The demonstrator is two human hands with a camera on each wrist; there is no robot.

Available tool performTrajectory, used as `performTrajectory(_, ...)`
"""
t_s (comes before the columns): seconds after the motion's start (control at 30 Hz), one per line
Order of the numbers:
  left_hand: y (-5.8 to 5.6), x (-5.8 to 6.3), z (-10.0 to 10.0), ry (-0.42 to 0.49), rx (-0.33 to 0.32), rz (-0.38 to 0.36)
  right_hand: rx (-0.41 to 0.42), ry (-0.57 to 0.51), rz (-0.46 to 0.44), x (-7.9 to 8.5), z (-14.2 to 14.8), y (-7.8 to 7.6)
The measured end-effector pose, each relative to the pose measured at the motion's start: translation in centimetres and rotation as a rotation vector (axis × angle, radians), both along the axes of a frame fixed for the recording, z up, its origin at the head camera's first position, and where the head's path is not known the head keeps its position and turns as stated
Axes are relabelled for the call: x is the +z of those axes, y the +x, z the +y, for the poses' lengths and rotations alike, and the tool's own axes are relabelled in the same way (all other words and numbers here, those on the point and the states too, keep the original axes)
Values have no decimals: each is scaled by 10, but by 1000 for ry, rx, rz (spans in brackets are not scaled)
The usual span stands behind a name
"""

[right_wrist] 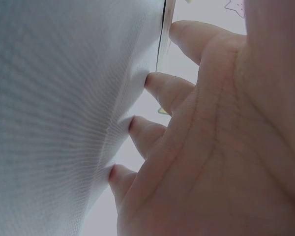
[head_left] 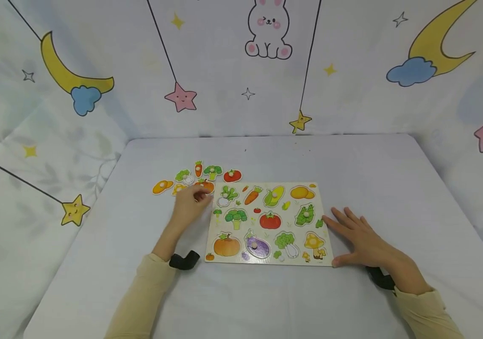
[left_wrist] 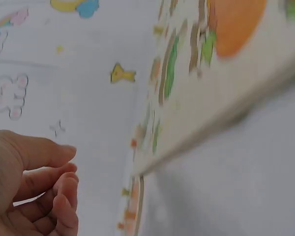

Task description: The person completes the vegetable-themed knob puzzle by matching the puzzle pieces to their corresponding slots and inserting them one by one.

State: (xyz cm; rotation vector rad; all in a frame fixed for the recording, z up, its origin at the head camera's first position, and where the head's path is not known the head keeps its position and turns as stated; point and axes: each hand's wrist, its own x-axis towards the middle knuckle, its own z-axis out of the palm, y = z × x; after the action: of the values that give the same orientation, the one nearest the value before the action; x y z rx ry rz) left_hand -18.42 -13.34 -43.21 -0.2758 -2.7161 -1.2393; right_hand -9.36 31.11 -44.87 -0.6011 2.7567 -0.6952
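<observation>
A wooden vegetable puzzle board (head_left: 247, 256) lies flat on the white table. Knobbed pieces sit in it, among them an eggplant (head_left: 260, 248), a corn (head_left: 276, 192) and a leafy green piece (head_left: 303, 218). By the board's upper left corner is my left hand (head_left: 188, 205), its fingers loosely bent and nothing between thumb and fingertips in the left wrist view. The pumpkin piece (head_left: 208, 187) is nearest to it, partly covered, beside a yellow piece (head_left: 178, 189). My right hand (head_left: 362, 241) has its fingers spread, thumb and index at the board's right edge, other fingertips on the table.
Behind the left hand lie several loose pieces: a carrot (head_left: 198, 168), a broccoli (head_left: 213, 171), a tomato (head_left: 232, 176), a bok choy (head_left: 183, 176) and an orange-yellow oval piece (head_left: 162, 187). A printed cloth (head_left: 224, 66) hangs behind the table (head_left: 288, 306).
</observation>
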Motion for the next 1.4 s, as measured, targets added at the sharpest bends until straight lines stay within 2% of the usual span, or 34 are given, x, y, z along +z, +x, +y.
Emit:
performTrajectory(0.07, -12, -5, -18, 12, 127, 13, 0, 0, -10, 0, 0, 0)
performTrajectory(0.13, -21, -11, -35, 24, 221, 10, -1, 1, -17, 0, 0, 1)
performTrajectory(0.2, -27, -16, -48, 33, 282, -9, -3, -1, -17, -1, 1, 1)
performTrajectory(0.3, -32, -23, -61, 45, 326, -28, -4, 5, -12, -3, 2, 2)
performTrajectory(0.53, -39, -30, -71, 3, 314, -69, 1, 4, 3, -3, 2, 1)
performTrajectory(0.73, -42, -32, -72, -45, 291, -49, -4, 15, 8, -3, 1, 1)
performTrajectory(1.13, -44, -36, -73, -107, 288, -47, 10, -9, 43, -1, 0, 1)
performTrajectory(1.27, -42, -33, -74, -121, 278, -49, 12, -3, 36, -1, 0, 0)
performTrajectory(1.4, -38, -24, -67, -118, 248, -50, 18, -4, 47, -2, 1, 0)
